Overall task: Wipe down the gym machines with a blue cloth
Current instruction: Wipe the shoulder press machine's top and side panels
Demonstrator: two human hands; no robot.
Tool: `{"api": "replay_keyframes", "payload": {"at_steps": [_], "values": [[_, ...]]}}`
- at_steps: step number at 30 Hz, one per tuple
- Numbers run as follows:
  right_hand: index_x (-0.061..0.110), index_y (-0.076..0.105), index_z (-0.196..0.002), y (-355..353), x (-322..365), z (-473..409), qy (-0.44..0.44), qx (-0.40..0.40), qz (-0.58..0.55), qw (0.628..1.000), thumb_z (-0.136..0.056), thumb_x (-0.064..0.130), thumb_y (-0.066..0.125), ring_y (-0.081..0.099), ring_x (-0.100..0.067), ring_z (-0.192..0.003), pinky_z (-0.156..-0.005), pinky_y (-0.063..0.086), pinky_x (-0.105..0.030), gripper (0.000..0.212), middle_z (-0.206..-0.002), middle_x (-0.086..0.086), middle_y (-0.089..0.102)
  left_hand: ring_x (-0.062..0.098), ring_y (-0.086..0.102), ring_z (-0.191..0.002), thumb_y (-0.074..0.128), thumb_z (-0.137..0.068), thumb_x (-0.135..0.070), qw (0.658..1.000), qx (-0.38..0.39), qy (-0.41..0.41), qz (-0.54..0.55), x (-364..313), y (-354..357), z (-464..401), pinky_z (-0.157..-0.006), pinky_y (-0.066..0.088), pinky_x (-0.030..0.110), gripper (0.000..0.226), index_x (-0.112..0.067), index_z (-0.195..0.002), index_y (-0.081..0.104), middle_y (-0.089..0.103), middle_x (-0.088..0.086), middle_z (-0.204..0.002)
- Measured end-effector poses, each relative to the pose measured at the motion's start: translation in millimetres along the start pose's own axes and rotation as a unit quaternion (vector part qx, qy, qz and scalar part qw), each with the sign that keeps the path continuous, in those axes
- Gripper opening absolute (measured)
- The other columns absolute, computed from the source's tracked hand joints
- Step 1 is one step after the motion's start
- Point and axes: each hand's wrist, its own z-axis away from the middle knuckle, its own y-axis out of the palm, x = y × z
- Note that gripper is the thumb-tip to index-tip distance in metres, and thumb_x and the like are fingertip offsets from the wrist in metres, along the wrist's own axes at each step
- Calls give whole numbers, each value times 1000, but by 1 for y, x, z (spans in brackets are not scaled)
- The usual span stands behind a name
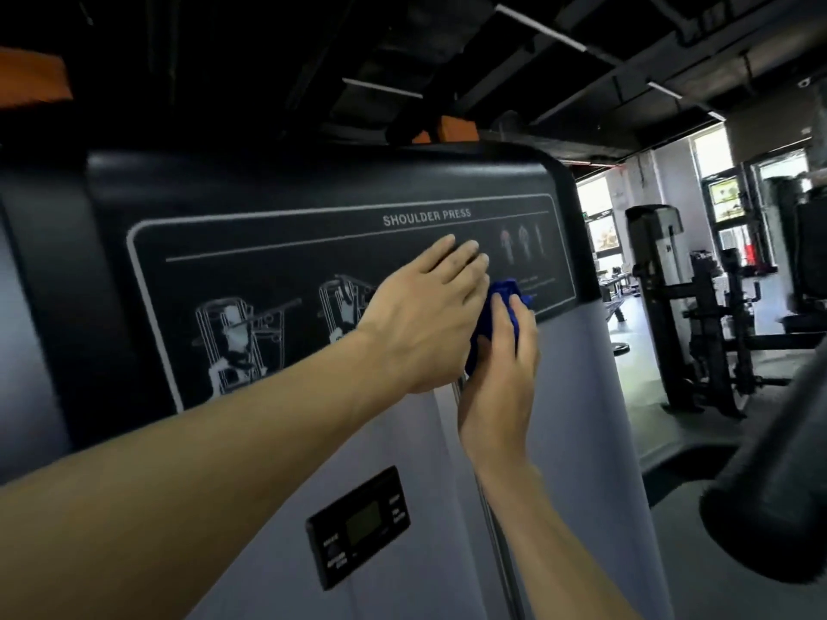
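head view: the left hand lies flat, fingers straight and together, against the dark instruction panel of the shoulder press machine, just under its printed title. just to its right, the right hand grips a bunched blue cloth, fingers and thumb curled round it, holding it at the panel's lower right edge. the two hands touch or nearly so; i cannot tell which. below, near, a small black display sits on the grey shroud. far right stands another black gym machine.
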Motion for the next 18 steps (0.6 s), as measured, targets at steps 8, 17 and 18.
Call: {"api": "replay_keyframes", "payload": {"at_steps": [8,17,18], "values": [[33,52,-146,-3,62,-14,37,16,106,994,-106,28,56,56,-6,-132,-106,49,-27,41,-152,7,50,25,-13,-160,24,-107,-37,984,-7,-31,173,26,-14,12,-130,-8,44,67,-8,-165,9,-4,12,-174],[12,45,-153,-29,99,-18,82,87,174,977,-105,1,44,28,16,-140,-110,25,-2,49,-160,11,31,23,-12,-160,32,-107,-32,965,11,-27,262,50,-38,33,-128,-13,39,67,-10,-165,8,-4,10,-174],[14,45,-153,-31,104,-21,77,95,183,975,-106,2,43,29,14,-140,-109,24,-1,49,-160,10,30,23,-9,-161,32,-106,-32,963,4,-33,266,55,-40,36,-127,-13,39,66,-9,-165,11,-1,11,-174]]}}
